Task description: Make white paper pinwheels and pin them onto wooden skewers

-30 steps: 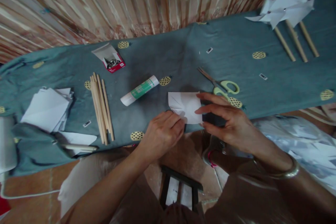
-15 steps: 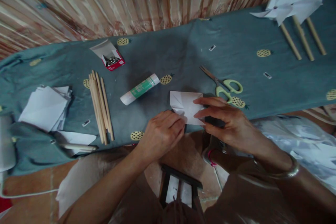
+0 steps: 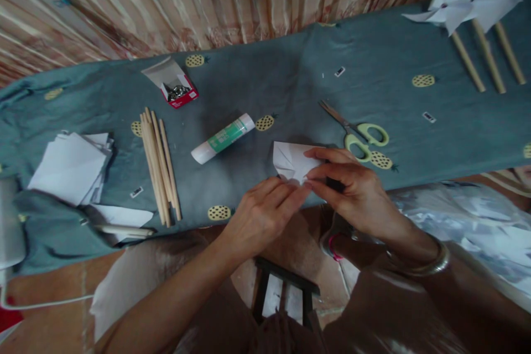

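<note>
A small white paper square (image 3: 293, 156) with crease lines lies at the front edge of the cloth-covered table. My left hand (image 3: 269, 206) is closed on its near edge, fingertips pressed to the paper. From the other side my right hand (image 3: 352, 185) pinches the near right corner, its thumb and fingers almost meeting my left fingertips. Both hands partly cover the sheet. Just beyond my right hand are scissors (image 3: 352, 131) with light green handles. A white and green glue stick (image 3: 223, 138) lies to the left of the paper.
Wooden sticks (image 3: 156, 168) and a stack of white paper (image 3: 68, 168) are on the left. Behind them stands an open red box of metal pins (image 3: 178, 93). Paper pinwheels (image 3: 468, 3) on sticks lie far right. A plastic bag (image 3: 464, 227) is below the table's right edge.
My right hand has closed from spread fingers to a pinch on the paper's near right corner. My left hand has slid right along the near edge. The view has shifted slightly.
</note>
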`<state>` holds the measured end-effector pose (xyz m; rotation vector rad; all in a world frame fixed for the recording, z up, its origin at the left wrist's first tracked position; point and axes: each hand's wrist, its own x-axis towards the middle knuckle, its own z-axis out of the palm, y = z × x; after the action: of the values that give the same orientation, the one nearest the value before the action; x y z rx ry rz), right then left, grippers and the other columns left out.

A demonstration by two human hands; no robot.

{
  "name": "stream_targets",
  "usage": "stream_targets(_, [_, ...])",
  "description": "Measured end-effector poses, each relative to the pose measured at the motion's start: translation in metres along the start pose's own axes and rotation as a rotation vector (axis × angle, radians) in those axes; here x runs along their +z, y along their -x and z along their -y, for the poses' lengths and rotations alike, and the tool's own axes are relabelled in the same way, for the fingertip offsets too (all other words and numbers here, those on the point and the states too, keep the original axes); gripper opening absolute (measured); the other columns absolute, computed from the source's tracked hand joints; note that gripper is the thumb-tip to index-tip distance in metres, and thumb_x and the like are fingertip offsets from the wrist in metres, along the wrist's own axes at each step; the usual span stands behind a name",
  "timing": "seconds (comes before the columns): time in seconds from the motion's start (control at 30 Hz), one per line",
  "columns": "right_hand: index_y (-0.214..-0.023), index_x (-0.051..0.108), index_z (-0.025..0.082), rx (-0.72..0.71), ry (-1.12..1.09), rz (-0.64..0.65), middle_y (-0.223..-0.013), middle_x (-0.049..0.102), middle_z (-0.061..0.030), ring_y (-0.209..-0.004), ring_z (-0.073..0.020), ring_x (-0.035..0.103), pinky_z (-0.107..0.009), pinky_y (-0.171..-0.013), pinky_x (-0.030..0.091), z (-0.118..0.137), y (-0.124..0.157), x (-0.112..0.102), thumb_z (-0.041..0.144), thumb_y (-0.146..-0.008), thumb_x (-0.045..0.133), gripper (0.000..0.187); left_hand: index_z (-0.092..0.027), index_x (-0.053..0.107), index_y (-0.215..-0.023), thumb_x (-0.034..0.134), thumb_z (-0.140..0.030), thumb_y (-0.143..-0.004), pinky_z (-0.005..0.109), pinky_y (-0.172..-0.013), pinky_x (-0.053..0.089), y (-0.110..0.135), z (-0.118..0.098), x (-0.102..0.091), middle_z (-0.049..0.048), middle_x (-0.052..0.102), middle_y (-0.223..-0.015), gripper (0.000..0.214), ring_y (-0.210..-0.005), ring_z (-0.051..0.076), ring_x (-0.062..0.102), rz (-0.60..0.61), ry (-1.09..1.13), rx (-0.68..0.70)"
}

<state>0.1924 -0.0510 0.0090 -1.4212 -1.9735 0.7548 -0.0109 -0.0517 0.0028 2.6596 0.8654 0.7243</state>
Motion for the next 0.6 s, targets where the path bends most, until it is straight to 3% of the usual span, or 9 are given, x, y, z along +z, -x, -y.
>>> stream_targets(0.17, [-0.079,0.07,0.021,0.019,0.05,-0.046,-0.12,0.068,-0.0092,-0.114,-0.0271,0.062,-0.046,-0.097,0.05,0.0029,-0.0008,0.0045,0.021,-0.086,0.064,0.009,-0.011,0.062,-0.106,0.049,-0.013,-0.097,0.032,-0.074,0.06,-0.0001,0.0011,-0.0015,0.0077,0.07,-0.093,0.016,-0.085,0.017,0.063,0.013,0.017,-0.005])
stream_targets(0.6, [-0.083,0.068,0.022,0.041,0.111,-0.076,-0.119,0.068,-0.0087,-0.113,-0.0281,0.062,-0.047,-0.096,0.051,0.0051,-0.0005,0.0079,0.024,-0.085,0.063,0.006,-0.007,0.065,-0.103,0.056,-0.01,-0.092,0.032,-0.075,0.06,-0.0001,0.0011,0.0008,0.0089,0.07,-0.096,0.015,-0.086,0.018,0.063,-0.013,0.083,-0.042])
